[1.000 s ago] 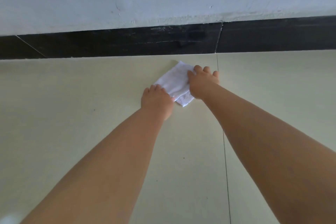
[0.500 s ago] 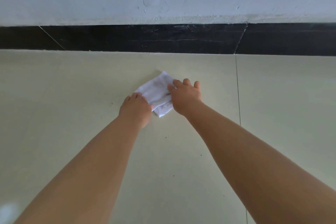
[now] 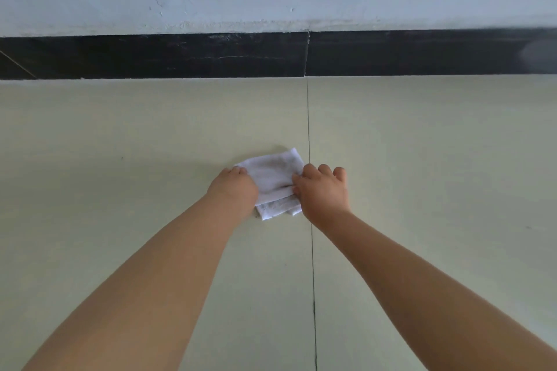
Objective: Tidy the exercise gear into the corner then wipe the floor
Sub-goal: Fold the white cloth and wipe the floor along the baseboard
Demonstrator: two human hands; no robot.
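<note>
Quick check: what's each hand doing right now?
Left hand: fingers curled, gripping the folded white cloth.
Right hand: fingers curled, gripping the same cloth.

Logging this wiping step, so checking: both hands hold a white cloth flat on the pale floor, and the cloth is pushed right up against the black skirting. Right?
Not quite. The head view shows the white cloth lying well short of the black skirting, with bare pale floor between them. The rest holds: the left hand and right hand both hold it flat on the floor.

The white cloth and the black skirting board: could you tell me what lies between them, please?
Only bare pale floor tile separates the white cloth from the black skirting board, crossed by one thin grout line, as the head view shows.
</note>
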